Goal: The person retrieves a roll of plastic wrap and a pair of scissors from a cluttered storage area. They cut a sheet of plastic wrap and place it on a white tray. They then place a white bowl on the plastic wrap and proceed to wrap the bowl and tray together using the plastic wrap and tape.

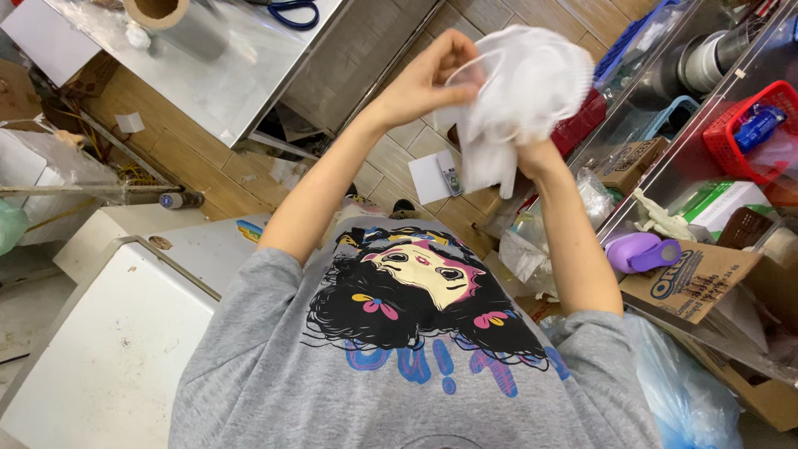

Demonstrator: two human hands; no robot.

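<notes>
Above the tiled floor (416, 141) | both hands: left (428, 79), right (532, 154) closed on white bag (519, 100) | long axis top-to-bottom, loose end hanging down

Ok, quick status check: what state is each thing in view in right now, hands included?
Left hand: raised, fingers pinched on the white glove's cuff.
Right hand: mostly hidden inside or behind the glove.
White glove: bunched, held up in the air, fingers dangling down.
Blue-handled scissors: lying on the metal table.
Red basket: sitting on a shelf, filled.
Cardboard box: open.
</notes>
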